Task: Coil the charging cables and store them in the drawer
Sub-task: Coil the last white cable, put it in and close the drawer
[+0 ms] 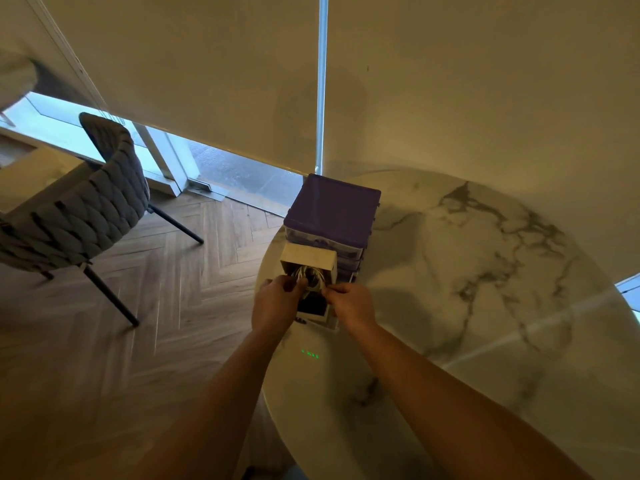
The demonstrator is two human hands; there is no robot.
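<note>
- Marble table (pixel 485 271), lower right of frame, carrying a purple drawer unit (pixel 334 209) at its left edge.
- Drawer (pixel 308 259) pulled out at centre, ready to take cables.
- Left hand (pixel 277 303) and right hand (pixel 349 303), just below, pinching white charging cables (pixel 308 275) over the drawer, probably tidying the coil.

A round marble counter (pixel 485 271) fills the lower right of the frame. At left, a grey woven chair (pixel 86 216) stands on herringbone wood flooring (pixel 166 306). Beige roller blinds (pixel 207 74) cover the windows across the top.
</note>
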